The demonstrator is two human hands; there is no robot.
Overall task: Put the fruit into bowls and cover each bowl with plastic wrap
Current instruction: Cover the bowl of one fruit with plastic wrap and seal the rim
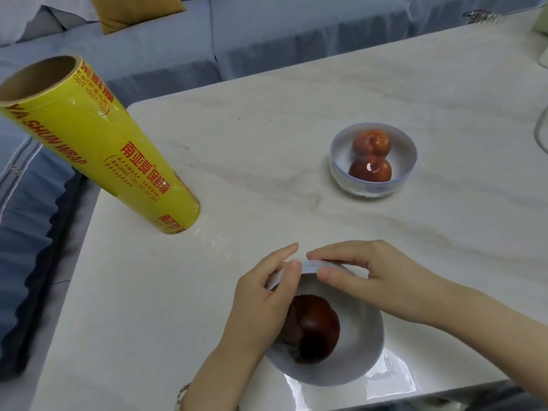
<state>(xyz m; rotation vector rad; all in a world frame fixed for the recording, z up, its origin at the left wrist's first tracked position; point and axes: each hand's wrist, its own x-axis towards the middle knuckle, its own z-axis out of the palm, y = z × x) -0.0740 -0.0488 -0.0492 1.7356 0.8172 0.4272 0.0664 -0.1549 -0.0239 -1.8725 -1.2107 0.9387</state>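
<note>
A white bowl (353, 360) near the table's front edge holds a dark red fruit (314, 330). Clear plastic wrap (394, 372) lies over and around this bowl, spreading onto the table at its right. My left hand (267, 295) and my right hand (364, 271) both pinch the wrap against the bowl's far rim. A second white bowl (373, 188) farther back holds two red fruits (370, 155) under shiny wrap. The yellow plastic wrap roll (98, 143) stands on end at the table's left side.
The white marble table (267, 137) ends at a left edge beside blue sofa cushions (29, 232). A blue sofa with a mustard cushion (136, 13) lies behind. A glass object (541, 129) sits at the right edge.
</note>
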